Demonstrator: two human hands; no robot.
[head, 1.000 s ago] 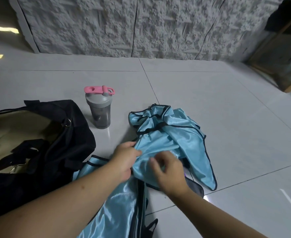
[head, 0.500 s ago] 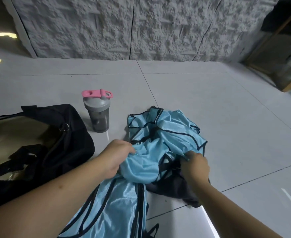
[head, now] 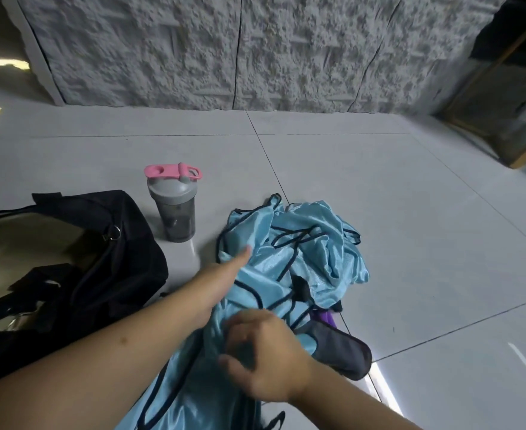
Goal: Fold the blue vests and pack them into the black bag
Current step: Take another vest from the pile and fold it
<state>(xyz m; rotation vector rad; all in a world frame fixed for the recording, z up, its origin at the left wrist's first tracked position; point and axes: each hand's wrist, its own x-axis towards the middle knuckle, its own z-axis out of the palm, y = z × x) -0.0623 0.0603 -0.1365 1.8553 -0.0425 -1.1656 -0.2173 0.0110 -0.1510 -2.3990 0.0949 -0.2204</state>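
A crumpled heap of shiny light-blue vests (head: 299,252) with black trim lies on the tiled floor in front of me. More blue vest fabric (head: 187,395) runs down toward the bottom edge. My left hand (head: 224,274) reaches under the heap's left side, a finger pointing out straight; most of the hand is hidden by cloth. My right hand (head: 265,358) rests on the near fabric with fingers curled, seeming to pinch the cloth. The black bag (head: 78,274) lies open at the left, showing a tan lining.
A grey shaker bottle (head: 174,206) with a pink lid stands between the bag and the vests. A dark grey and purple item (head: 342,349) lies partly under the vests. A rough white wall (head: 255,51) runs behind. A wooden frame (head: 510,119) stands at the far right.
My right hand has come back from the heap's right side to the near fabric. My left hand has pushed forward under the cloth. The heap has been bunched and shifted.
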